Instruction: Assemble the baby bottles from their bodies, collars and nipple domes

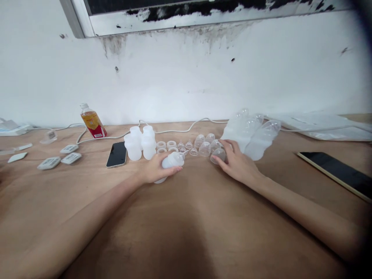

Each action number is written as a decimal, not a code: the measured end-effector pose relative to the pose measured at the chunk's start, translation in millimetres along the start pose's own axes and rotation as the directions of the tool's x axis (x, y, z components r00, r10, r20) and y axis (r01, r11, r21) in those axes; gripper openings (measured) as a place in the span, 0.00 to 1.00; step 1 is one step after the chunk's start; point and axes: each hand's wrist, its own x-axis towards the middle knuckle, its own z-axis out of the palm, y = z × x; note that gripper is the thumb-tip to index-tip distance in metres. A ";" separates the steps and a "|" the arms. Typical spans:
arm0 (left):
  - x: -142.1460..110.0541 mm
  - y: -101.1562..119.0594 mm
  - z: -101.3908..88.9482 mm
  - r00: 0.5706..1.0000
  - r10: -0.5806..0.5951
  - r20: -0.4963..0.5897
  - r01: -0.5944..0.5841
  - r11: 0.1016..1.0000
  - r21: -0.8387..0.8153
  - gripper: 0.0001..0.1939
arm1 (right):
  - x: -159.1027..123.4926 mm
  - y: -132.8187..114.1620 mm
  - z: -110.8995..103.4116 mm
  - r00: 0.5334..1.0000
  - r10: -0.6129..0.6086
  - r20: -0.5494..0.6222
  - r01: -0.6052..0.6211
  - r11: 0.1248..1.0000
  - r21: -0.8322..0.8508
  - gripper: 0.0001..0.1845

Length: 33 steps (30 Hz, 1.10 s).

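Observation:
My left hand is wrapped round a frosted white baby bottle, which tilts to the right. A collar and a clear nipple top it. Thumb and fingers of my right hand close round a clear dome-shaped bottle cap at the near right of a cluster of similar caps. Between the hands lie several clear nipples. White collar rings lie just beyond my left hand, which partly hides some of them. Several bottle bodies stand to their left.
Capped bottles lie in a group beyond my right hand. A phone is on the left, a larger dark-screened device on the right. A drink bottle, a white cable, flat labelled pieces and plastic bags also lie about.

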 end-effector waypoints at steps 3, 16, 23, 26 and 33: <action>1.1 0.9 1.9 0.999 -0.033 -0.009 0.033 0.998 0.050 0.19 | -1.6 -11.5 -21.4 0.995 0.041 -0.088 -0.037 0.998 0.055 0.29; 9.3 19.5 15.2 0.977 -0.195 0.086 0.140 0.890 0.434 0.39 | 7.4 -88.3 -38.7 0.921 -0.224 0.319 0.027 0.853 0.521 0.20; 12.4 17.3 7.2 0.967 -0.141 0.212 0.090 0.968 0.234 0.35 | 3.9 -87.8 -41.7 0.910 -0.296 0.292 0.041 0.762 0.646 0.16; 14.8 16.0 4.3 0.954 -0.046 0.297 0.005 0.990 0.138 0.31 | 4.8 -88.4 -41.9 0.901 -0.324 0.289 0.068 0.764 0.642 0.15; 15.6 14.6 6.3 0.958 -0.059 0.282 0.021 0.990 0.137 0.30 | 11.8 -81.8 -36.3 0.688 -0.390 0.613 -0.158 0.744 0.650 0.25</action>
